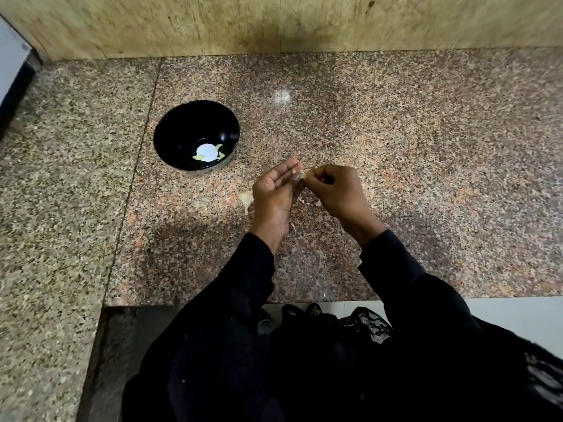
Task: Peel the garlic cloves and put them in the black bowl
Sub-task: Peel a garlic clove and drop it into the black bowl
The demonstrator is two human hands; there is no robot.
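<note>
Speckled pink-and-grey granite forms the desk point(396, 153), which I see running back to a beige stone wall point(274, 22). At left-centre stands a round glossy black bowl point(196, 135); in its bottom lie a few pale peeled garlic cloves point(219, 149) beside a bright white glare spot.

Just right of the bowl, above the desk, I note both hands raised and meeting. The left hand point(274, 193) has its fingers extended, and its fingertips and thumb pinch a small pale garlic clove point(300, 175). The right hand point(335, 190) is curled, its grip closed on the other end of the same clove; whether it holds skin or flesh I cannot tell.

A whitish partial garlic bulb point(246, 198) lies on the desk just left of the left hand. Small papery garlic skin scraps point(316, 203) lie on the desk between and below the hands. Both arms wear black sleeves point(243, 284).
</note>
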